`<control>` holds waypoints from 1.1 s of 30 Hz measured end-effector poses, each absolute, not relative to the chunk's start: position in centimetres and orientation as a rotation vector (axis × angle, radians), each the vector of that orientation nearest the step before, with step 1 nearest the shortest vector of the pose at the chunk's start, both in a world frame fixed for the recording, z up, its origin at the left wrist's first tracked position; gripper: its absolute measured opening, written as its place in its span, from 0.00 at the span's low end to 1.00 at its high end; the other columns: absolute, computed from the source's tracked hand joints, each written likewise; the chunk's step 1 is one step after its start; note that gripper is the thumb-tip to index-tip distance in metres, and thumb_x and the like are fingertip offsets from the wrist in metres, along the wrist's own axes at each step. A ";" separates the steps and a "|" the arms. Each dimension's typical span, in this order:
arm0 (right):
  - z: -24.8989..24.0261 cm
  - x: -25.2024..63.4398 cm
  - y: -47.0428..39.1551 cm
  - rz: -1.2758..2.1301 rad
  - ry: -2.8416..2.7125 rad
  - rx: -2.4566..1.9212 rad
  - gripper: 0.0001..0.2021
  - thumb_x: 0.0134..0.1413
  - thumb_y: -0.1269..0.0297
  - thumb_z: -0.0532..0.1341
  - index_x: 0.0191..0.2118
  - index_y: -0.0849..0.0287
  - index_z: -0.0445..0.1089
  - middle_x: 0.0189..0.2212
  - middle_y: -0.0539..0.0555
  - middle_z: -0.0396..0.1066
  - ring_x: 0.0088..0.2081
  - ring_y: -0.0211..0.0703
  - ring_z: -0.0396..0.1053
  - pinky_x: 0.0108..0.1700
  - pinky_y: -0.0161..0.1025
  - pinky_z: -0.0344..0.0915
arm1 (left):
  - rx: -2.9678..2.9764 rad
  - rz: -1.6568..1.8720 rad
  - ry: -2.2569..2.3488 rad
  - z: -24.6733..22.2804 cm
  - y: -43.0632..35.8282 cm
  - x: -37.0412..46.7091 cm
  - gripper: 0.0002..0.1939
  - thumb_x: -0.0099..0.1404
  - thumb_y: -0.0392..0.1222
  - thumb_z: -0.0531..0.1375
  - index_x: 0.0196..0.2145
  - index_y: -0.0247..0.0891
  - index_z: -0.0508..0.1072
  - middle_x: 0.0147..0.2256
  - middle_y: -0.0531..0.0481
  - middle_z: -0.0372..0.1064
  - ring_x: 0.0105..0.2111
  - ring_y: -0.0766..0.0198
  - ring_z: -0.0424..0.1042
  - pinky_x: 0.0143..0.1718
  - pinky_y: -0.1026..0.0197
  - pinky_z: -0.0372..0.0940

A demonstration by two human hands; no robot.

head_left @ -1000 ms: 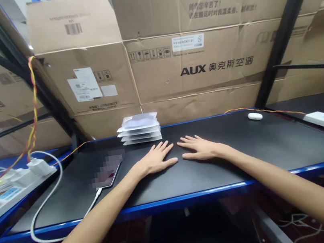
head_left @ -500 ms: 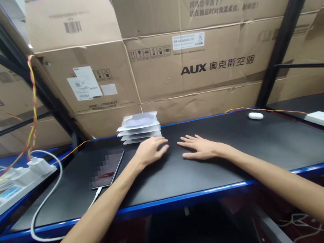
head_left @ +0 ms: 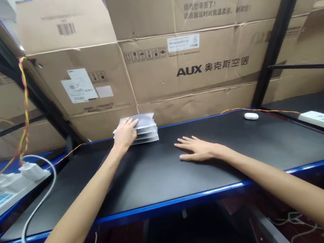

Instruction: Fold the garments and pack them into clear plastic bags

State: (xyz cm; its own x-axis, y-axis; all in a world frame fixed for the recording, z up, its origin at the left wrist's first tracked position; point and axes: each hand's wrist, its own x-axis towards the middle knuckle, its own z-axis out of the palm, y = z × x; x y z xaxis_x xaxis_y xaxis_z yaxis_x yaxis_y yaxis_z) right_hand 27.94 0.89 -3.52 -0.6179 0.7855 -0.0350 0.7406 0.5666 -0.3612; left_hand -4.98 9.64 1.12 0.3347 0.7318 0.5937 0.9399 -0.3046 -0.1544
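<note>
A stack of several white, translucent flat packets (head_left: 146, 130) stands near the back edge of the black tabletop (head_left: 158, 179). Over its upper left side lies my left hand (head_left: 125, 133), fingers stretched across the top packet and thumb toward the front. The stack shows no lift under it. My right hand (head_left: 196, 148) rests palm down on the tabletop, right of the stack, with its fingers spread and nothing held. My left forearm covers nearly all of the phone.
Cardboard sheets (head_left: 213, 77) form the back wall between black metal posts. A small white case (head_left: 251, 116) lies at the back right. Power strips sit on the left (head_left: 8, 193) and right (head_left: 323, 119). A white cable (head_left: 53, 180) loops over the left front edge.
My left hand has moved left and back, from in front of the stack onto its upper left side. My right hand stays flat on the tabletop. The view has shifted slightly.
</note>
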 end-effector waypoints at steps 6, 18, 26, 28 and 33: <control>-3.4 28.3 1.0 0.521 -2.680 -1.274 0.41 0.58 0.31 0.50 0.70 0.48 0.48 0.71 0.55 0.41 0.71 0.56 0.34 0.70 0.59 0.33 | -2.057 -0.674 -1.275 1.2 6.4 -4.4 0.23 0.67 0.32 0.52 0.58 0.39 0.70 0.58 0.44 0.68 0.58 0.50 0.67 0.54 0.50 0.66; -3.4 32.1 2.7 0.382 -2.592 -1.557 0.29 0.66 0.49 0.50 0.68 0.53 0.56 0.69 0.59 0.49 0.70 0.62 0.41 0.67 0.63 0.44 | -2.393 -0.356 -0.726 -3.6 -2.5 3.3 0.21 0.69 0.29 0.49 0.57 0.33 0.69 0.54 0.41 0.72 0.48 0.54 0.74 0.46 0.54 0.70; -3.8 32.2 3.1 0.187 -2.349 -1.577 0.22 0.65 0.65 0.49 0.62 0.60 0.65 0.62 0.62 0.63 0.63 0.57 0.61 0.64 0.53 0.58 | -2.733 -0.344 -0.945 -3.1 -0.3 5.0 0.26 0.67 0.38 0.55 0.63 0.41 0.64 0.58 0.43 0.68 0.53 0.52 0.72 0.51 0.53 0.70; -3.5 31.8 2.7 0.134 -2.269 -1.547 0.23 0.68 0.63 0.46 0.63 0.59 0.63 0.63 0.61 0.63 0.62 0.54 0.63 0.64 0.51 0.58 | -2.884 -0.361 -0.885 -2.6 0.1 4.1 0.31 0.66 0.39 0.56 0.65 0.43 0.60 0.63 0.44 0.61 0.60 0.52 0.65 0.58 0.52 0.65; -3.3 30.5 1.7 0.150 -2.337 -1.253 0.26 0.66 0.52 0.51 0.63 0.60 0.63 0.64 0.60 0.61 0.66 0.53 0.57 0.66 0.51 0.54 | -3.036 -0.402 -0.688 -1.4 1.1 0.9 0.40 0.57 0.29 0.56 0.67 0.45 0.56 0.68 0.48 0.49 0.67 0.54 0.52 0.67 0.50 0.53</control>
